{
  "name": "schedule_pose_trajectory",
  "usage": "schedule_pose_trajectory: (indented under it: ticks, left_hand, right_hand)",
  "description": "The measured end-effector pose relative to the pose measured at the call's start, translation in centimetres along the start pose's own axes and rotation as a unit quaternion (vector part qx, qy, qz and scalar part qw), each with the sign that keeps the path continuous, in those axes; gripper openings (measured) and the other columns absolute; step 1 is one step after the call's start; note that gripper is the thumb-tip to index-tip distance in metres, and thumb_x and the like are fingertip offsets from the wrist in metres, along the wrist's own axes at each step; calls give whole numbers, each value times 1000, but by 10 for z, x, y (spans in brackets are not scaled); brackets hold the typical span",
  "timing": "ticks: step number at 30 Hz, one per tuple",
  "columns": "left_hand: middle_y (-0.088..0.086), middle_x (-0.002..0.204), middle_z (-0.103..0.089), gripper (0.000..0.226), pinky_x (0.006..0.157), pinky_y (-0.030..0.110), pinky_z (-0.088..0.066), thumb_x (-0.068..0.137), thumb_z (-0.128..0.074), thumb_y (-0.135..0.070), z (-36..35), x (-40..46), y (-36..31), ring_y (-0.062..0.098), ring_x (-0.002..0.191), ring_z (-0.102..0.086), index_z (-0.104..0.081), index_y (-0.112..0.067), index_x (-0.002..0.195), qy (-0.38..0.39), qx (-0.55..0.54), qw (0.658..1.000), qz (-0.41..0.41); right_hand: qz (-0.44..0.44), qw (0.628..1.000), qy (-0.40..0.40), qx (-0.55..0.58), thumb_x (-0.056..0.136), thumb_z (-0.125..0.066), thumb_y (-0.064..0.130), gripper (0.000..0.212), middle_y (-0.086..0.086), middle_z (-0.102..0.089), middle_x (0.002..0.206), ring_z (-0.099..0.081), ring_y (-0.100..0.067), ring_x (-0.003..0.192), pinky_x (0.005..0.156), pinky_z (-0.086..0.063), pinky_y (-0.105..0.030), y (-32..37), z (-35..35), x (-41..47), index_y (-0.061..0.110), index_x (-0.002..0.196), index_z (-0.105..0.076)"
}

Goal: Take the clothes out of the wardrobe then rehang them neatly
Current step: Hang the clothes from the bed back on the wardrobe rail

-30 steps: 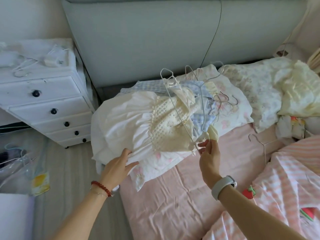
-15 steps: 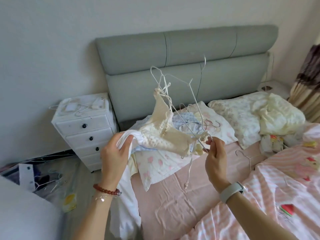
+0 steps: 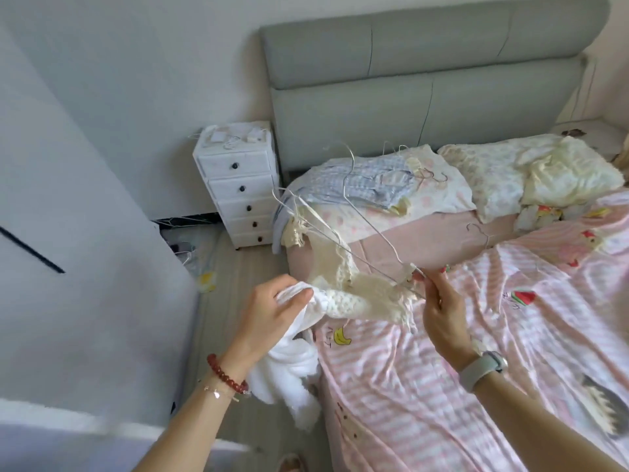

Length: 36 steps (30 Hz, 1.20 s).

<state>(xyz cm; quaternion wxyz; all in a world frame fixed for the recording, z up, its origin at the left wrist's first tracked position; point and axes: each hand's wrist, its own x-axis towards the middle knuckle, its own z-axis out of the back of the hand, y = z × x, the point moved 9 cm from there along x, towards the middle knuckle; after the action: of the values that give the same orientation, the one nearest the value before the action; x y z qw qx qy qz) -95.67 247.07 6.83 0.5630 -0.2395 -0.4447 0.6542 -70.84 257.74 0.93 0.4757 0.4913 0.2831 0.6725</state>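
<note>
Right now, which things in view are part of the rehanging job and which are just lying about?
In the job:
- cream knit dress, white skirt gripped by left hand
- wire hanger, pinched by right hand
- blue checked garment with hangers, on the pillow
- loose hanger on the sheet

Lying about:
- white drawer unit
- striped fruit-print quilt
- grey headboard
</note>
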Motion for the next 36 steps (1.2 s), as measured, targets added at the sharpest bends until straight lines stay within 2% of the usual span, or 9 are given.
schedule_pose_trajectory:
  ticks: [3, 11, 15, 17, 20, 23, 27, 31, 36]
  left_hand:
    - [6, 60, -49, 29, 54, 15, -31, 77, -62, -28, -29, -64, 12, 2, 55, -41, -58, -1, 67, 108, -27, 993, 27]
    - [-11, 53, -48, 42, 53, 13, -31, 65, -56, -53, -45, -196, 61, 0, 52, -42, -59, -12, 63, 143, -31, 983, 108]
    - [-13, 50, -47, 27, 54, 21, -30, 62, -55, -56, -36, -258, 78, 1, 52, -39, -55, -30, 55, 146, -34, 978, 148]
    - [-13, 49, -46, 23, 54, 22, -29, 62, -54, -57, -25, -290, 83, 2, 51, -38, -56, -36, 55, 146, -3, 976, 163]
    - [-14, 47, -44, 23, 49, 14, -26, 69, -63, -41, 9, -338, 84, 0, 48, -37, -54, -28, 52, 91, -31, 976, 198]
    - [-12, 46, -38, 32, 48, 13, -26, 78, -67, -21, 61, -383, 89, 0, 48, -34, -49, -21, 52, 13, -46, 973, 228]
    - [-5, 53, -31, 36, 49, 19, -21, 74, -67, -25, 141, -452, 97, 6, 51, -28, -43, -4, 57, -124, -41, 955, 267]
    - [-9, 51, -32, 41, 47, 14, -24, 81, -66, -2, 203, -533, 96, 3, 49, -30, -44, -17, 50, -275, -61, 909, 307]
    - [12, 67, -54, 15, 60, 26, -38, 80, -65, -5, 255, -627, 83, 19, 64, -50, -62, 3, 68, -409, -105, 825, 375]
  right_hand:
    - [-30, 999, 24, -29, 93, -39, -6, 23, -6, -63, 95, -57, -16, 88, 76, -37, -2, -18, 11, -56, -2, 102, -60]
    - [-44, 980, 132, -139, 90, -43, -9, 25, -14, -66, 97, -60, -34, 94, 80, -47, -39, -32, 24, -195, -2, 100, -65]
    - [-2, 962, 199, -185, 87, -47, -11, 25, -16, -66, 96, -61, -35, 93, 82, -47, -38, -16, 31, -257, -1, 99, -66]
    - [45, 948, 235, -208, 86, -48, -11, 25, -13, -67, 91, -60, -29, 92, 80, -44, -28, 2, 33, -285, 1, 95, -68]
    - [135, 924, 296, -202, 79, -50, -8, 23, -10, -68, 83, -63, -29, 81, 72, -42, -22, 37, 19, -322, 0, 88, -69]
    - [174, 906, 347, -171, 77, -55, -15, 25, -10, -69, 85, -65, -29, 83, 69, -55, -35, 65, -17, -343, 1, 91, -69]
    - [248, 860, 433, -112, 74, -55, -13, 26, -11, -69, 86, -66, -31, 79, 68, -53, -40, 124, -92, -378, 1, 92, -68]
    - [319, 808, 495, -19, 68, -49, -13, 36, -8, -71, 93, -68, -26, 85, 76, -47, -28, 201, -156, -426, 2, 95, -69]
    - [369, 750, 542, 92, 76, -48, -14, 33, -11, -71, 95, -69, -26, 87, 80, -47, -26, 290, -219, -468, 1, 96, -69]
